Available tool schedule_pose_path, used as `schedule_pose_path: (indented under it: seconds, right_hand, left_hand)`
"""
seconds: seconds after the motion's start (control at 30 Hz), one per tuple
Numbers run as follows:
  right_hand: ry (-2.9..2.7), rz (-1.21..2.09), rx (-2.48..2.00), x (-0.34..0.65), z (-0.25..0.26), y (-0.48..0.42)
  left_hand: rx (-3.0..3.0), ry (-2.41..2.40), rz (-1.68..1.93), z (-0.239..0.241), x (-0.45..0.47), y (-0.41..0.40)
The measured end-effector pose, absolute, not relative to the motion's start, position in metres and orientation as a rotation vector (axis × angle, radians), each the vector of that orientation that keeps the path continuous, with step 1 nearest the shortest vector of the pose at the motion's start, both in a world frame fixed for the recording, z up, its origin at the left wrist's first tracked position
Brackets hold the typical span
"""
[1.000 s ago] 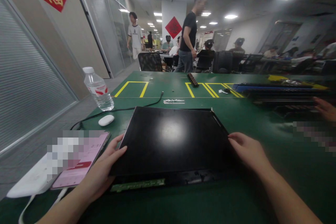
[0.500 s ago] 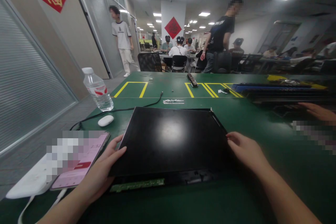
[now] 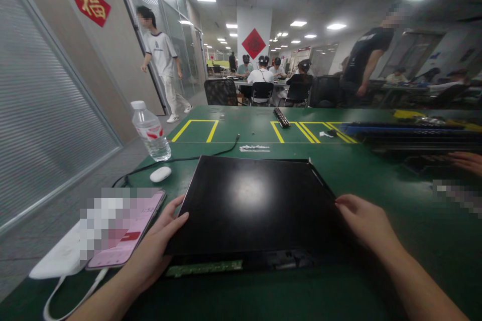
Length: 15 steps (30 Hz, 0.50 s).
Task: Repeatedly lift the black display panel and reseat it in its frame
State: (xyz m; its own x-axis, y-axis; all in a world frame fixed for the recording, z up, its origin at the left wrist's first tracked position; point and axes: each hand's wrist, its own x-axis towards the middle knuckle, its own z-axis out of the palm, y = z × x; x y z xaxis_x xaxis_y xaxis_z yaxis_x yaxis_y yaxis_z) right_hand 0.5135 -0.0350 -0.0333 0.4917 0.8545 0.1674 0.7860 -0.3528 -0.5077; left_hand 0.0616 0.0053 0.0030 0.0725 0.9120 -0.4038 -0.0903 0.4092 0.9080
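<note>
A black flat display panel [image 3: 248,210] lies before me, light glaring off its glossy face. Along its near side runs a strip of green circuit board [image 3: 205,268], partly covered by the panel. My left hand [image 3: 163,233] grips the left edge, thumb on top and the other fingers at the side and beneath. On the right edge, my right hand [image 3: 365,218] is closed with thumb and fingertips against the frame; some of its fingers are hidden.
Left are a phone [image 3: 124,238], a white earbud case [image 3: 160,174], a black cable [image 3: 176,160] and a water bottle [image 3: 150,133]. White scraps [image 3: 254,148] and a screw-like strip [image 3: 281,117] lie beyond. At right, a co-worker's hand [image 3: 467,160] is near stacked dark panels [image 3: 417,138].
The whole view has shifted slightly, with table items appearing further right. Both hands keep their hold on the panel. In the background, two people have walked on, one leftward and one rightward.
</note>
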Motion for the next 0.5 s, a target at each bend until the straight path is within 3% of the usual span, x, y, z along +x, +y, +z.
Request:
schedule_pose_path:
  seconds: [0.5]
  right_hand:
    - [-1.332, 0.164, -2.261, 0.516, -0.0359, -0.0364]
  left_hand:
    - [0.81, 1.243, 0.906, -0.0002, 0.056, 0.0054]
